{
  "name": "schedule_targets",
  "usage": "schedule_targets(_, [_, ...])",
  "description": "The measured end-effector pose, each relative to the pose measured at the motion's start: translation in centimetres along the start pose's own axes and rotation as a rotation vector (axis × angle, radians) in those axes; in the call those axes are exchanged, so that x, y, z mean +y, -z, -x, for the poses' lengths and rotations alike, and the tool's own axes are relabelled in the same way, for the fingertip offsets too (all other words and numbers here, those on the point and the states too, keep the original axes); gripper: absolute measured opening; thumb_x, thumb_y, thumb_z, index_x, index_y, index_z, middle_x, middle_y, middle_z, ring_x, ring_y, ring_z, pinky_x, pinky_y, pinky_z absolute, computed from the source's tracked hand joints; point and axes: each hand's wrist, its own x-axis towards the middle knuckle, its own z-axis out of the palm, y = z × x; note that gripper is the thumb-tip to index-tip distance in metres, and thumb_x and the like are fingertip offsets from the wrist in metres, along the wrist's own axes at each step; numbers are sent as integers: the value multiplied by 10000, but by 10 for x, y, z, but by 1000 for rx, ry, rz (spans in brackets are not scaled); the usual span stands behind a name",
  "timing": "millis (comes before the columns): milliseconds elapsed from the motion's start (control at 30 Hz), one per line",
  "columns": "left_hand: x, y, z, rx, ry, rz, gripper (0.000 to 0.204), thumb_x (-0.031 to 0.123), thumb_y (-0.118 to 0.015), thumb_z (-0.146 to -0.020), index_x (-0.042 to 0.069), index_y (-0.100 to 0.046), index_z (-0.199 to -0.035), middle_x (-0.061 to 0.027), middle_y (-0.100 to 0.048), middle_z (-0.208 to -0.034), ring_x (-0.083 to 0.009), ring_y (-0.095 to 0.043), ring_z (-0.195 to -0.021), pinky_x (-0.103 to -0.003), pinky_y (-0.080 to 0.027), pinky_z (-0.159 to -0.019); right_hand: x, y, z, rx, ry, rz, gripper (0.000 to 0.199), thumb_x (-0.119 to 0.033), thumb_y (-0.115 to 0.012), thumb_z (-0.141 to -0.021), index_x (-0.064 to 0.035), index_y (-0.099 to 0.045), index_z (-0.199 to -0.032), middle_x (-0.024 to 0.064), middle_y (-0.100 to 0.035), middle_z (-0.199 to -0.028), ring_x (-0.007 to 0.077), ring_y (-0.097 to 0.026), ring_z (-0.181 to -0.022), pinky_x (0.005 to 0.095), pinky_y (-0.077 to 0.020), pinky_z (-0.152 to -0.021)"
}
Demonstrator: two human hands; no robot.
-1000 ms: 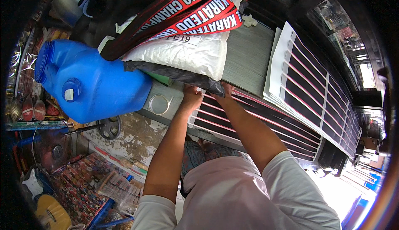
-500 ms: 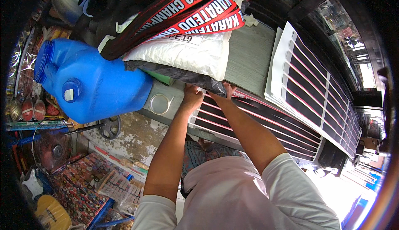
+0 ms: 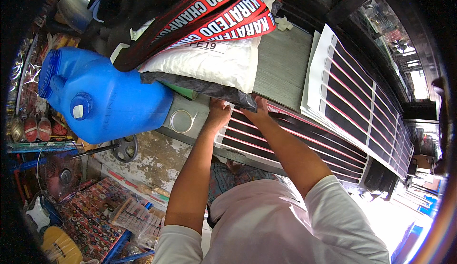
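Note:
A printed sheet with black bands and thin red and white stripes (image 3: pixel 290 142) lies along the grey bench in front of me. At its left end, my left hand (image 3: pixel 219 114) has its fingers bent over the corner, partly hidden by the black plastic (image 3: pixel 209 88) above. Just to the right, my right hand (image 3: pixel 255 113) is closed at the sheet's upper edge, its fingertips half covered by the same plastic. A red printed strip (image 3: pixel 283 110) runs along that edge to the right. A roll of tape (image 3: pixel 182 121) lies flat left of my left hand.
A white sack (image 3: pixel 209 64) with red and black printed straps (image 3: pixel 223 18) on it sits beyond my hands. To the left stands a big blue jerrycan (image 3: pixel 114 97). More striped sheets (image 3: pixel 352 92) are stacked at the right. A fan (image 3: pixel 62 173) is at the lower left.
Both hands stay at the sheet's left end with almost the same grip. The view has shifted slightly; my right fingers have moved a little at the upper edge.

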Motion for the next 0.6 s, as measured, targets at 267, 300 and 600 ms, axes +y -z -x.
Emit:
schedule_targets(267, [1, 1, 3, 8, 146, 35, 343, 115, -681, -942, -21, -700, -1256, -294, -645, -1391, -495, -548, -1354, -568, -448, -1165, -42, 20, 17, 11, -55, 33, 553, -377, -744, -938, -182, -665, -1449, 192, -583, -1545, 422, -513, -1415, 546, -396, -1206])
schedule_targets(300, [5, 0, 3, 14, 103, 13, 326, 121, -681, -943, -27, -702, -1233, -300, -651, -1370, -499, -554, -1341, -573, -450, -1157, -41, 27, 15, -47, -72, 9, 593, -403, -771, -919, -192, -648, -1460, 203, -543, -1571, 441, -478, -1422, 552, -381, -1210])
schedule_targets(600, [4, 2, 4, 59, -2, -56, 305, 139, -681, -948, -11, -701, -1213, -294, -660, -1353, -493, -568, -1325, -586, -448, -1152, 15, -4, -24, -49, 42, 205, 619, -509, -656, -992, -198, -628, -1526, 191, -612, -1565, 444, -517, -1482, 576, -395, -1235])
